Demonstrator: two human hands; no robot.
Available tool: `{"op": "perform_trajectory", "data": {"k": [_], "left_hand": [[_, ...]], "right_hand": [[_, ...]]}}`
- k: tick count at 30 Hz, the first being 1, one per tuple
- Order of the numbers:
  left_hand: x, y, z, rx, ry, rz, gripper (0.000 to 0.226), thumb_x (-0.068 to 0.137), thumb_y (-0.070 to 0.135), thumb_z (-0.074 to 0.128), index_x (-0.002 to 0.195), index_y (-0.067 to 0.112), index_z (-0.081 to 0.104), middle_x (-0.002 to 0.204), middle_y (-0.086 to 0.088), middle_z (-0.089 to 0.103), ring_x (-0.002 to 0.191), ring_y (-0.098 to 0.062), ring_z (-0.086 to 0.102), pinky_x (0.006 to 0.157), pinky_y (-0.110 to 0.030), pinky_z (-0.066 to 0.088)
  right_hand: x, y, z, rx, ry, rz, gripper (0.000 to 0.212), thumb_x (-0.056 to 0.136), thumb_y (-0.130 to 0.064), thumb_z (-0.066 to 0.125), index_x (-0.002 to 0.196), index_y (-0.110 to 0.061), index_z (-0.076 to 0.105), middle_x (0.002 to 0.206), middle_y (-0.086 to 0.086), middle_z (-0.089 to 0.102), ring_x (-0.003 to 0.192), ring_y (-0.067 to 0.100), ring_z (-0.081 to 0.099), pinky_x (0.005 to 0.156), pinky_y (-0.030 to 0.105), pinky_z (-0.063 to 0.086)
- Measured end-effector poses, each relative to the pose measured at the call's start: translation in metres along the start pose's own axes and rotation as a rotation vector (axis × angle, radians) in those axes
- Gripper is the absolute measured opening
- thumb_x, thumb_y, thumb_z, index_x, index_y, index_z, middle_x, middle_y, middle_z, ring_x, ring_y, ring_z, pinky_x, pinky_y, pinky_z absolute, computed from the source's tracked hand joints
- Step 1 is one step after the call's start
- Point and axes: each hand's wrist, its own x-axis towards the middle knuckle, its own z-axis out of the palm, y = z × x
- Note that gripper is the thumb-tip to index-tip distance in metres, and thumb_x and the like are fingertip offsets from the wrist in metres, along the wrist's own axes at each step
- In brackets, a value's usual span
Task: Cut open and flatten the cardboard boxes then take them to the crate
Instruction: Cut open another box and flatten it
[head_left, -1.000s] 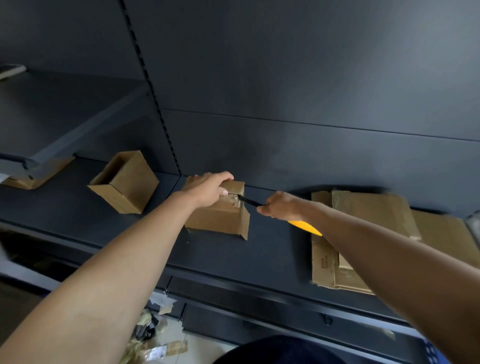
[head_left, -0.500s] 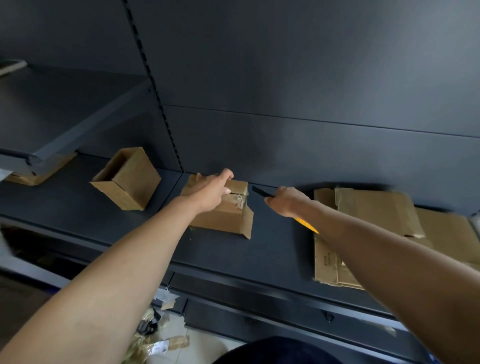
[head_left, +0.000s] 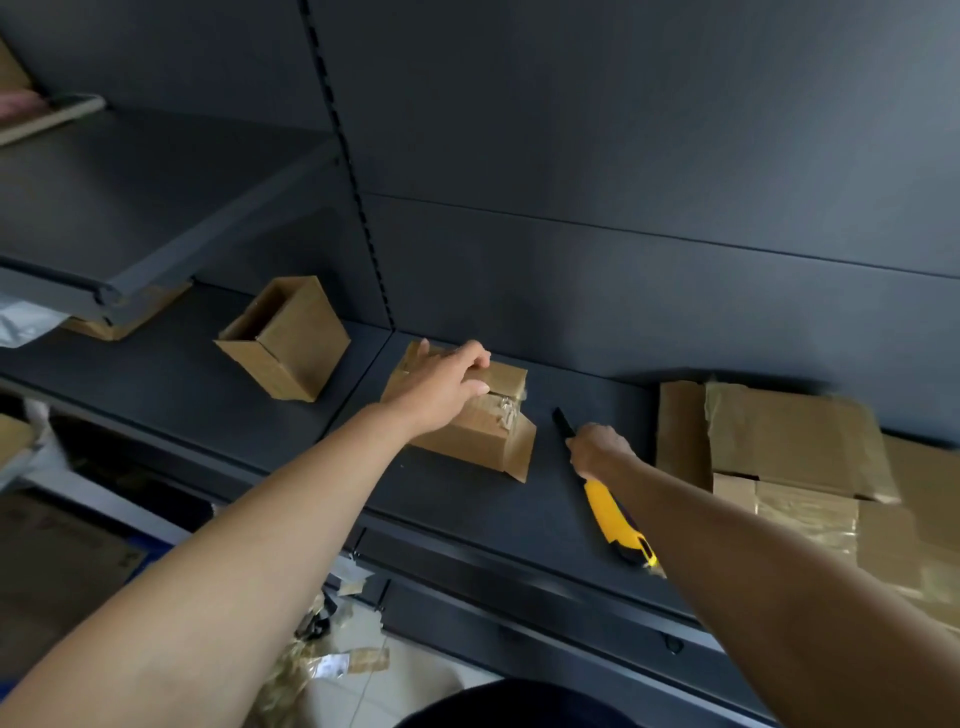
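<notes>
A small taped cardboard box (head_left: 467, 441) lies on the dark shelf (head_left: 467, 509), its right end flap hanging open with torn tape. My left hand (head_left: 441, 384) presses down on its top, fingers curled over the far edge. To the right of it, my right hand (head_left: 597, 452) closes over the middle of a yellow utility knife (head_left: 615, 517). The knife lies low along the shelf, its black tip pointing away from me and clear of the box.
An open, empty cardboard box (head_left: 291, 338) stands to the left on the same shelf. A pile of flattened cardboard (head_left: 789, 447) lies at the right. An upper shelf (head_left: 130, 218) juts out at the left. Tape scraps (head_left: 322, 670) litter the floor below.
My right hand drew the knife out of the box's taped end and moved it right and down toward the shelf. My left hand stayed on the box.
</notes>
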Motion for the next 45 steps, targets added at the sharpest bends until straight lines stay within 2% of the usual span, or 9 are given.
{"op": "perform_trajectory", "data": {"k": [3,6,8,13,22,26,31,37,45], "left_hand": [[0.003,-0.012,0.006,0.052,0.176,-0.123,0.057,0.086,0.054,0.057,0.129,0.021,0.041,0.145,-0.001,0.037,0.140,-0.027,0.023,0.115,-0.051,-0.001],[0.006,-0.016,0.006,-0.112,0.249,-0.410,0.108,0.066,0.068,0.070,0.145,0.014,0.020,0.152,-0.010,0.019,0.141,-0.033,0.017,0.112,-0.057,0.018],[0.008,-0.013,0.002,-0.290,0.245,-0.500,0.117,0.060,0.063,0.078,0.144,0.013,0.014,0.151,-0.013,0.020,0.137,-0.034,0.027,0.107,-0.053,0.032],[0.008,-0.022,-0.009,-0.549,0.200,-0.513,0.096,0.070,0.037,0.083,0.140,0.008,0.023,0.146,-0.009,0.037,0.129,-0.028,0.043,0.099,-0.037,0.039],[0.007,-0.029,-0.006,-0.742,0.228,-0.515,0.075,0.071,0.024,0.084,0.128,0.016,0.038,0.115,-0.001,0.051,0.101,-0.020,0.051,0.088,-0.032,0.044],[0.009,-0.033,-0.004,-0.841,0.242,-0.539,0.070,0.073,0.020,0.082,0.128,0.018,0.040,0.116,-0.001,0.050,0.104,-0.021,0.051,0.088,-0.033,0.043],[0.008,-0.032,0.003,-0.909,0.447,-0.605,0.027,0.090,0.019,0.060,0.116,0.014,0.056,0.105,-0.002,0.054,0.086,-0.018,0.051,0.070,-0.028,0.037],[0.009,-0.034,-0.005,-0.881,0.475,-0.631,0.016,0.095,0.016,0.049,0.088,0.008,0.060,0.071,0.001,0.052,0.058,-0.011,0.043,0.049,-0.023,0.033],[0.006,-0.043,-0.010,-0.872,0.320,-0.584,0.017,0.084,0.013,0.070,0.100,0.011,0.062,0.103,-0.005,0.060,0.096,-0.023,0.056,0.084,-0.033,0.046]], "right_hand": [[-0.006,-0.012,-0.031,0.148,0.216,-0.090,0.044,0.099,-0.042,0.039,0.121,-0.007,0.055,0.123,0.016,0.057,0.114,0.034,0.053,0.091,0.038,0.045],[-0.024,-0.038,-0.070,0.385,0.312,-0.334,0.040,0.099,-0.046,0.038,0.101,-0.010,0.056,0.109,0.014,0.060,0.099,0.029,0.055,0.079,0.033,0.041],[-0.040,-0.056,-0.087,0.440,0.220,-0.514,0.044,0.092,-0.054,0.049,0.105,-0.013,0.060,0.110,0.007,0.060,0.101,0.021,0.056,0.082,0.030,0.043],[-0.062,-0.081,-0.096,0.007,0.016,-0.675,0.059,0.090,-0.044,0.061,0.141,-0.021,0.041,0.134,0.003,0.048,0.120,0.021,0.048,0.099,0.033,0.043],[-0.067,-0.102,-0.104,-0.374,0.097,-0.693,0.033,0.101,-0.038,0.038,0.117,-0.014,0.053,0.107,0.009,0.060,0.094,0.026,0.059,0.080,0.037,0.050],[-0.071,-0.104,-0.103,-0.348,0.128,-0.681,0.031,0.104,-0.029,0.032,0.112,-0.012,0.056,0.102,0.008,0.061,0.093,0.026,0.060,0.080,0.038,0.051],[-0.069,-0.098,-0.108,-0.142,0.067,-0.666,0.033,0.104,-0.035,0.031,0.098,-0.016,0.057,0.089,0.002,0.054,0.086,0.019,0.055,0.073,0.032,0.043],[-0.065,-0.092,-0.103,-0.098,0.048,-0.664,0.037,0.102,-0.041,0.035,0.124,-0.022,0.058,0.115,0.003,0.060,0.105,0.022,0.056,0.089,0.035,0.046],[-0.068,-0.092,-0.103,0.000,0.015,-0.634,0.039,0.103,-0.040,0.034,0.130,-0.023,0.055,0.122,0.004,0.059,0.109,0.022,0.056,0.094,0.036,0.047]]}}
